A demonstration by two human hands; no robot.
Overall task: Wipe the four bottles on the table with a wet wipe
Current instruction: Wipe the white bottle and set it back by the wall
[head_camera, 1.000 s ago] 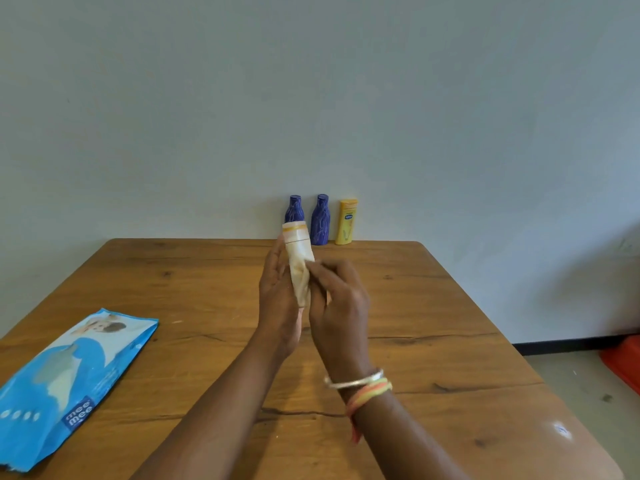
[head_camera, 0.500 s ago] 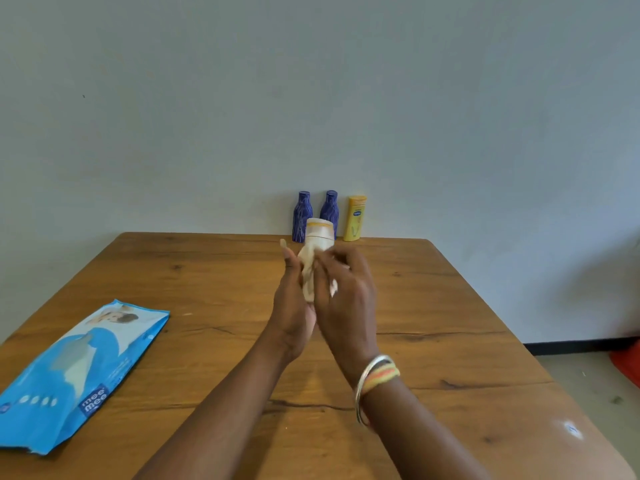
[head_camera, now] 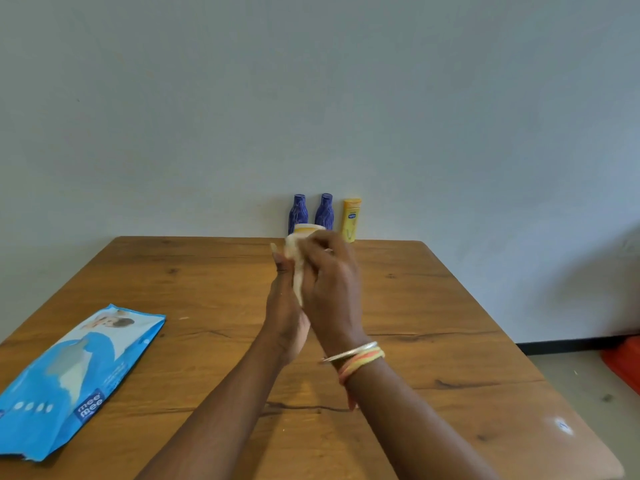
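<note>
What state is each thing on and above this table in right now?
Held bottle: lifted off the table, gripped between both hands.
Wet wipe: wrapped around the held bottle.
Left hand: closed on the bottle.
Right hand: pressing the wipe against the bottle.
Two blue bottles: upright by the wall.
Yellow bottle: upright beside them.
Wipes pack: lying flat.

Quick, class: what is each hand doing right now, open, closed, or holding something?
Left hand: closed around the pale bottle, holding it upright.
Right hand: closed, pressing the wet wipe against that bottle.
</note>
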